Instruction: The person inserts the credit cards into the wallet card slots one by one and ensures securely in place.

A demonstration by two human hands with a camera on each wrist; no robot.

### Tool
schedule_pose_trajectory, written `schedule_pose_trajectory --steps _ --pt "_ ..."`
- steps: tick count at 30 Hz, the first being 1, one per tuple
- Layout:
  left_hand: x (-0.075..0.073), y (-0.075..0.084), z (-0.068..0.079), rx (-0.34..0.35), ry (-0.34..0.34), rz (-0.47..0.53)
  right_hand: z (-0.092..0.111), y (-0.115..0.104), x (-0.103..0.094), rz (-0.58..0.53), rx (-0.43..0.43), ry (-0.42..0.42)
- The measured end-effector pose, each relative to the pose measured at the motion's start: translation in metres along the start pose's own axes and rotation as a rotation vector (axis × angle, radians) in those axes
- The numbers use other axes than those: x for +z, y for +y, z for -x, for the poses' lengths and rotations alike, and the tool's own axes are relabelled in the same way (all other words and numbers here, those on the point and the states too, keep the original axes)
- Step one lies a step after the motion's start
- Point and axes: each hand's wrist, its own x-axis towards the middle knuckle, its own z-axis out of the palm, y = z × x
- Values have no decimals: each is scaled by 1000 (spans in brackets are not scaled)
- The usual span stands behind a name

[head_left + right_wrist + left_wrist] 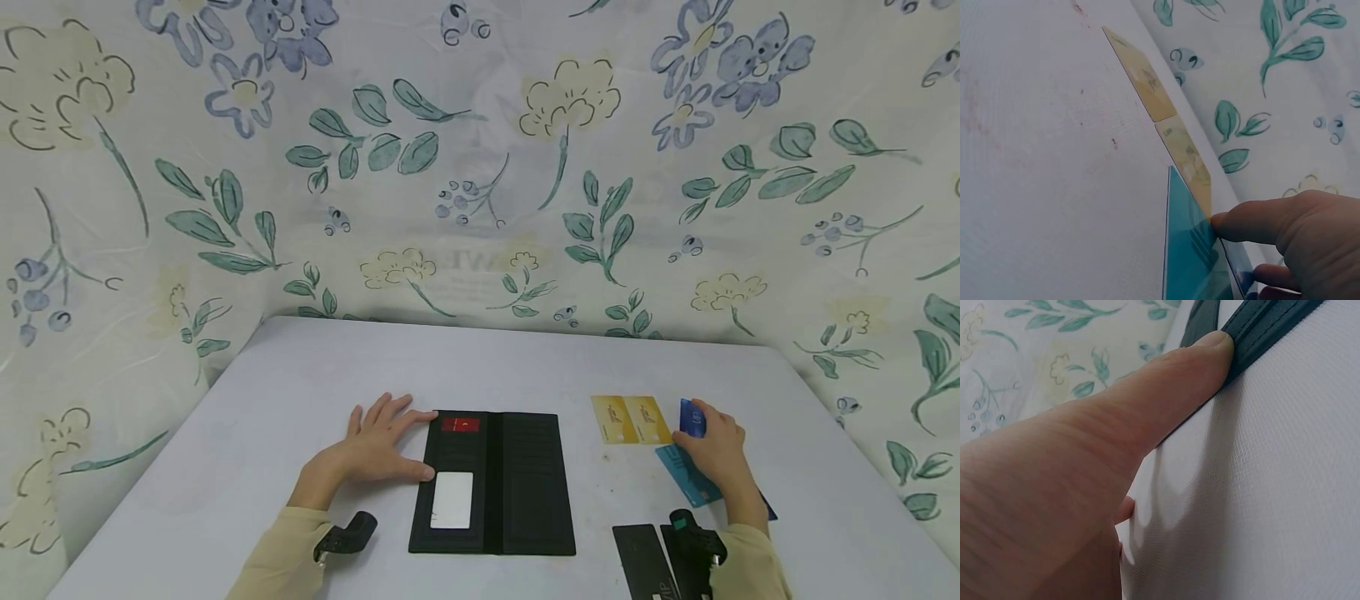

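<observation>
A black wallet (538, 492) lies unfolded on the white table. A red card (460, 425) shows in its upper left slot, above a white panel (452, 501). My left hand (371, 450) is spread beside it, thumb and index fingertip at the wallet's left edge; the left wrist view shows the thumb (1166, 381) on that edge. My right hand (716, 446) pinches a dark blue card (692, 418) between thumb and fingers, low over the table. Just below lies a light blue card (686, 475), partly covered by that hand and seen close in the right wrist view.
Two gold cards (632, 419) lie side by side left of the right hand. Black cards (645, 560) lie near the front, under the right wrist's camera (697, 537). Another dark blue card (768, 505) peeks out beside the right wrist. Flowered cloth (480, 208) hangs behind the table.
</observation>
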Motion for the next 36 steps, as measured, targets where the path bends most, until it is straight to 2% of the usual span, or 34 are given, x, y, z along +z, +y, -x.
schedule_pose_trajectory --steps 10,24,36 --pt "0 0 1 -11 -1 3 0 -3 -1 18 0 -15" --pt "0 0 0 -13 1 -2 7 -10 -5 17 131 22" --pt "1 -1 0 -17 0 -5 7 -11 -4 16 120 44"
